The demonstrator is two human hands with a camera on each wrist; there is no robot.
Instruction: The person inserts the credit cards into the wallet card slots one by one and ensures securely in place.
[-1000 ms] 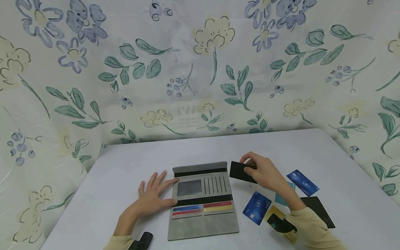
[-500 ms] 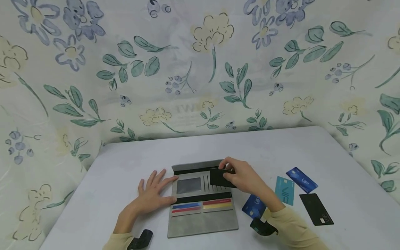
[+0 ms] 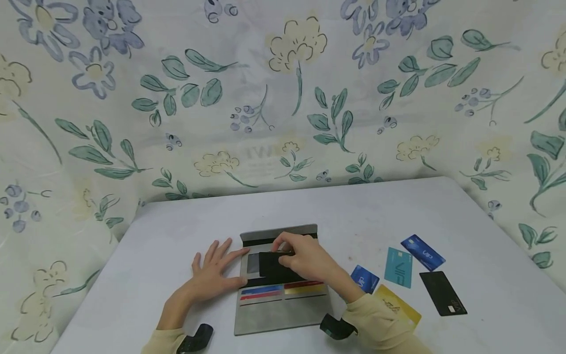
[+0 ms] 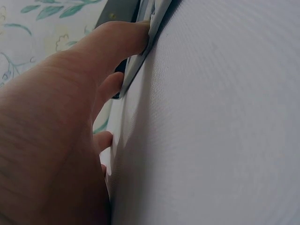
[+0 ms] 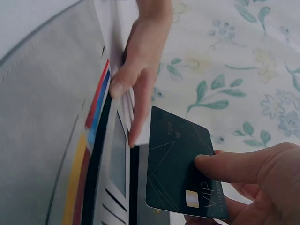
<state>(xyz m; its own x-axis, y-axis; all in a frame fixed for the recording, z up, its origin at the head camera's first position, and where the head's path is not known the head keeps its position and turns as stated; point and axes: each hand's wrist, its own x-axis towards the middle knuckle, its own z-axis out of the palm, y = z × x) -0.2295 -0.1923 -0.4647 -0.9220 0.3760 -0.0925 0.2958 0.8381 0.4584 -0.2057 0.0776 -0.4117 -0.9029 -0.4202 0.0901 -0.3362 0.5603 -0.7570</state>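
Observation:
A grey wallet (image 3: 283, 314) lies unfolded on the table, with several coloured cards (image 3: 261, 291) tucked in its lower slots. My left hand (image 3: 216, 275) rests at its left edge, fingers spread, thumb and index finger touching the rim. Between thumb and fingers my right hand (image 3: 305, 255) pinches a black VIP card (image 5: 180, 164) over the wallet's upper half. In the head view this card overlaps the clear window (image 3: 253, 263) and hides the upper slots. The right wrist view shows the card's chip and lettering close to the thumb.
Right of the wallet lie loose cards: a blue one (image 3: 364, 279) partly behind the right arm, a teal one (image 3: 398, 268), another blue one (image 3: 423, 252), a black one (image 3: 443, 293) and a gold one (image 3: 400, 307) partly under the sleeve. Floral cloth (image 3: 283, 123) hangs behind the white table.
My right hand has carried the black card leftward from beside the wallet to over its upper half. The gold card now shows more. My left hand has stayed at the wallet's edge.

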